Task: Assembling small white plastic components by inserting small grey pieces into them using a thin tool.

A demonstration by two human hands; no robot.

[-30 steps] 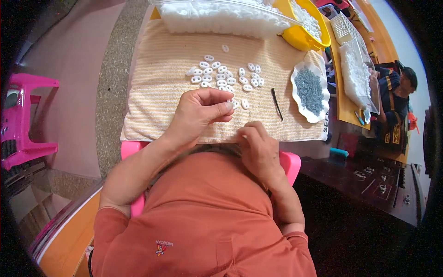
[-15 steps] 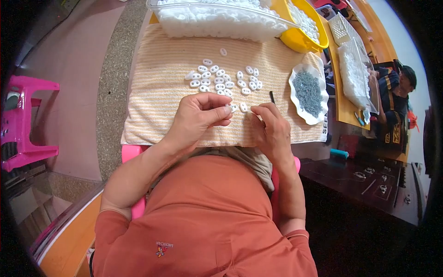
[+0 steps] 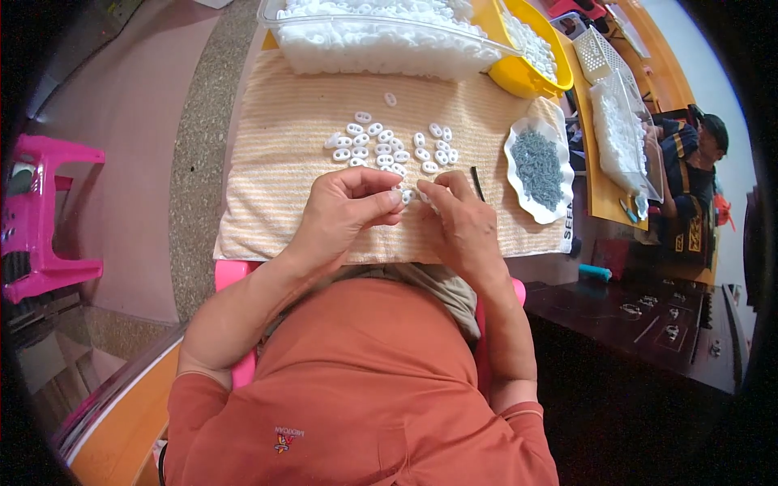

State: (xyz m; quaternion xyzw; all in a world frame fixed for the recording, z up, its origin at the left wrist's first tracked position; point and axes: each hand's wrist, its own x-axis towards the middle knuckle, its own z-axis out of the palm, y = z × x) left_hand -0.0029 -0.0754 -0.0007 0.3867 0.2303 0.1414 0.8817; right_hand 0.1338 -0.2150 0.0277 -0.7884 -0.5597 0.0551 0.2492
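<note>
Likely light, stiff white two-hole link (image 3: 408,196) is pinched by left hand (image 3: 340,212), best rim-held; right hand (image 3: 466,227) grip can't be told.

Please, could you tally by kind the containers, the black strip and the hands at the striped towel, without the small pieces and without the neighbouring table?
Hands (left hand, right hand): 2
Clear box: 1
Yellow basin: 1
White dish: 1
Black strip: 1
Total: 6
</note>
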